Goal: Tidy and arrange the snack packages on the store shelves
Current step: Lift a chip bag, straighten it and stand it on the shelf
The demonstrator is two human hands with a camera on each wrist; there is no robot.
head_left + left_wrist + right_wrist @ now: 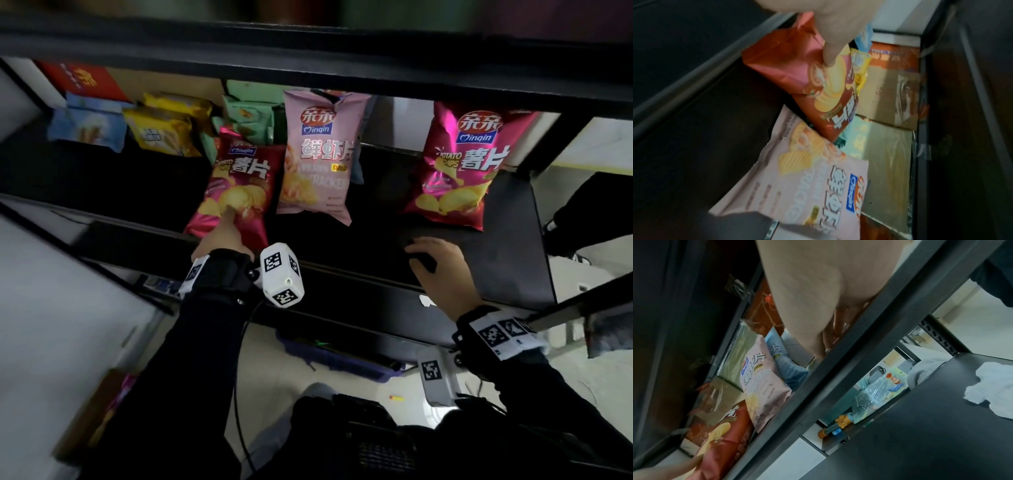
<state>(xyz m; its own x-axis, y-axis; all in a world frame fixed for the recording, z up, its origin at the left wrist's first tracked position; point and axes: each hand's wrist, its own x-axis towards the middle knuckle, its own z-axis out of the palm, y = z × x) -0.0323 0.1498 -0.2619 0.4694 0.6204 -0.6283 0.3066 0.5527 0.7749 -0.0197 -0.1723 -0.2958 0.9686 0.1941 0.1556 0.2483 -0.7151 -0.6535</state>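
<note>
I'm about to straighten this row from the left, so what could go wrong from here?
1. The left hand touches the tilted magenta potato chips bag, which leans toward the pink prawn cracker bag; a push could topple both.
2. That bag's lower corner sits near the shelf front edge; it might slide off.
3. The right hand rests on the shelf, holding nothing, so nothing steadies the bags.

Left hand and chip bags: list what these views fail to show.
- Left hand grip on the red chip bag: fingers beyond the bag, hidden, head view.
- Pink prawn cracker bag top: cut by the upper shelf.
- Right hand fingertips: blurred, right wrist view.
</note>
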